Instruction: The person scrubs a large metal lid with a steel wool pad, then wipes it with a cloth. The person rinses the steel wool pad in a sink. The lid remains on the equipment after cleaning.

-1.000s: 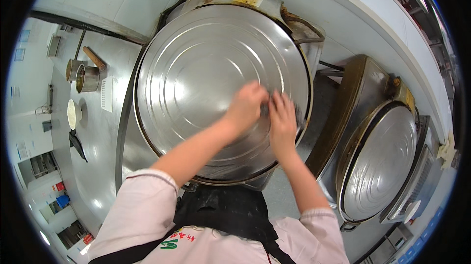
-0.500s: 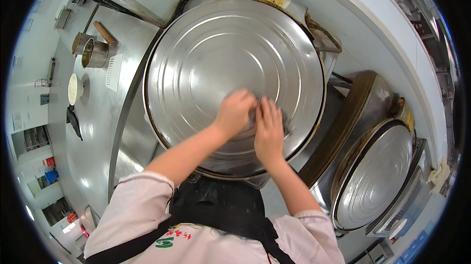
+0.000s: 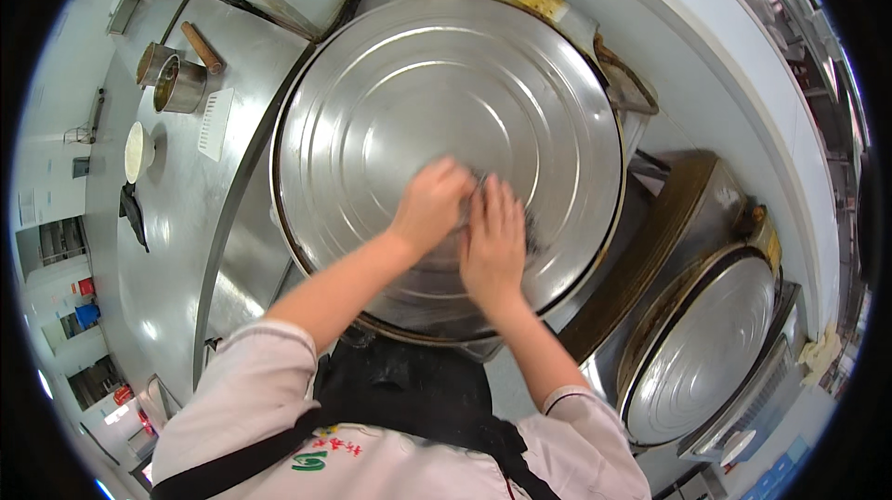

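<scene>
Hands (image 3: 430, 205) (image 3: 494, 242) press, apparently, a scourer (image 3: 532, 234) well inside the lid rim (image 3: 617, 165).

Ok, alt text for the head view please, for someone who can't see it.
The bare left hand and bare right hand are close together at a dark, blurred thing on a large, round, ridged silver metal lid. Another round silver metal lid is at right; at left, a grey metal counter holds two cylindrical metal pots.
</scene>
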`<state>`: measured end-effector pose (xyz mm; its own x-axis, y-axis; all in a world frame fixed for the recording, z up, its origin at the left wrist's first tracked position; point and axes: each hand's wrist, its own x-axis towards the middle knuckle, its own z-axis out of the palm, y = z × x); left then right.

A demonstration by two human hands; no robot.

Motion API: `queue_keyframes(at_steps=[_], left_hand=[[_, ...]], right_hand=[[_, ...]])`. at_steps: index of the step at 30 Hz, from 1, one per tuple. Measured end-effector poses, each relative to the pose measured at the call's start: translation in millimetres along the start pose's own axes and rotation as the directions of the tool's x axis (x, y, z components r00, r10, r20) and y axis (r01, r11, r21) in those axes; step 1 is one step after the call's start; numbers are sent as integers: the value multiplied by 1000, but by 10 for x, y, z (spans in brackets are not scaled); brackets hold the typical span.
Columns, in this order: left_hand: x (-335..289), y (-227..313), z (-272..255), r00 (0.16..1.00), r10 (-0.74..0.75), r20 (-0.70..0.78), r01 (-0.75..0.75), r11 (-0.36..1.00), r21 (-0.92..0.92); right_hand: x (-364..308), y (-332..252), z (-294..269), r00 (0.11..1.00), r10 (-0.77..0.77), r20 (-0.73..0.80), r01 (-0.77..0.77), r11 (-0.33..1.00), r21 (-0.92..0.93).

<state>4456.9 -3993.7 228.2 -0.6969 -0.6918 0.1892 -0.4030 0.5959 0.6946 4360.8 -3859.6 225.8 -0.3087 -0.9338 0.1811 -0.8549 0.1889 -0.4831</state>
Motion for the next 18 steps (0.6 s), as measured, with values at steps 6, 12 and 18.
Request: queue_keyframes(at_steps=[6, 12, 18], left_hand=[[1585, -284, 239, 980, 71, -185, -54, 994, 94], [-27, -122, -2, 998, 64, -9, -65, 995, -72], [1067, -544, -65, 995, 60, -79, -57, 997, 49]], right_hand=[[1432, 473, 165, 966, -27, -259, -8, 991, -133], [-55, -122, 11, 998, 31, 46, -30, 999, -13], [1207, 35, 197, 980, -53, -191, 49, 998, -27]])
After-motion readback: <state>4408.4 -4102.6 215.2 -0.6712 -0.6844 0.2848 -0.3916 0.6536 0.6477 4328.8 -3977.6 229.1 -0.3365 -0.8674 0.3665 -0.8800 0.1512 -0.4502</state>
